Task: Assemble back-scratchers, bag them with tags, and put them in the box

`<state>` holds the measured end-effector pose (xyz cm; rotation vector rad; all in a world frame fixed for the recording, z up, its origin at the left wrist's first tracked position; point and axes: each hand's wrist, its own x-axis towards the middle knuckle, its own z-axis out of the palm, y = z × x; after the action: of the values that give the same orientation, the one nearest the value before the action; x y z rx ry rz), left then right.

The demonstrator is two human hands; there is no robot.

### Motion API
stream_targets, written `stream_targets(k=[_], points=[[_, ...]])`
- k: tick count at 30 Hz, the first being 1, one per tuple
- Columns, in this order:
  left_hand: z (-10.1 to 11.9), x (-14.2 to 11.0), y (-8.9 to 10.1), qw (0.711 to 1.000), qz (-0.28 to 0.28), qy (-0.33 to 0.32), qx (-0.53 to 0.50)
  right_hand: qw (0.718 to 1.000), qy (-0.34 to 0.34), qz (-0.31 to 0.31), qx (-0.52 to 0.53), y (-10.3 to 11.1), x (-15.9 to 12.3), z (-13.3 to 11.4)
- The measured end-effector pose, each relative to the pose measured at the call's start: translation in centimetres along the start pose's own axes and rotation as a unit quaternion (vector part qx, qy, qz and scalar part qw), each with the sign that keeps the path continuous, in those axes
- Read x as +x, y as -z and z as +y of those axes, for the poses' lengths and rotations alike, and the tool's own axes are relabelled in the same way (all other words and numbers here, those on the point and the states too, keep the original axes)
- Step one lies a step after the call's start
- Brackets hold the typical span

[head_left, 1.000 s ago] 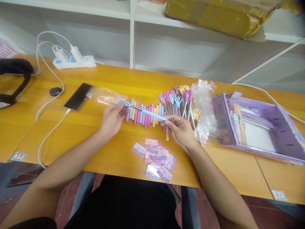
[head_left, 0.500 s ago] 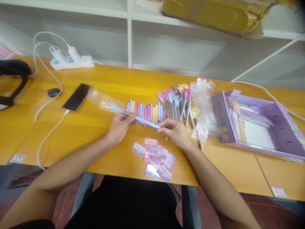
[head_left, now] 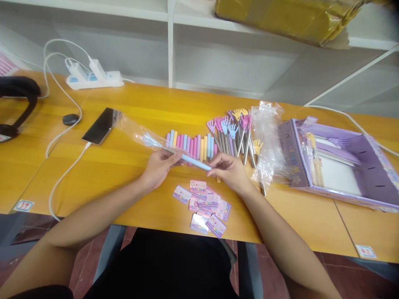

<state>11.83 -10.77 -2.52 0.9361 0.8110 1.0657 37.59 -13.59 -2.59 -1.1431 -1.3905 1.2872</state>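
A light blue back scratcher slants between my hands, its claw end inside a clear plastic sleeve. My left hand is closed around its middle, thumb on top, at the sleeve's mouth. Fingers of my right hand pinch the end of the blue handle. Behind it lies a row of coloured handle tubes in pink, purple, blue and yellow. Several back scratcher rods with claw heads are heaped to the right. Small printed cards lie scattered in front of me.
Clear plastic sleeves are piled beside a purple box holding wrapped items. A phone on a white cable, a black mouse and a power strip are at left. A taped carton sits on the shelf.
The claw end has gone into the clear sleeve, and my left hand has shifted from the claw to the middle of the scratcher. My right hand stays on the handle end.
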Motion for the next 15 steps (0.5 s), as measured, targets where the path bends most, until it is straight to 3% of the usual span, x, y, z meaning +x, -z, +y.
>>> stream_targets(k=[6, 10, 15], points=[[-1.5, -2.0, -1.2, 0.988, -0.11, 0.045, 0.103, 0.996, 0.027, -0.079, -0.033, -1.7, -0.3, 0.6], [-2.0, -2.7, -1.5, 0.982, -0.124, 0.059, 0.128, 0.989, 0.074, -0.089, -0.094, -2.6, -0.7, 0.3], [-1.1, -2.4, -1.4, 0.978, -0.154, 0.058, 0.127, 0.983, 0.105, -0.096, -0.118, -2.4, -1.2, 0.3]])
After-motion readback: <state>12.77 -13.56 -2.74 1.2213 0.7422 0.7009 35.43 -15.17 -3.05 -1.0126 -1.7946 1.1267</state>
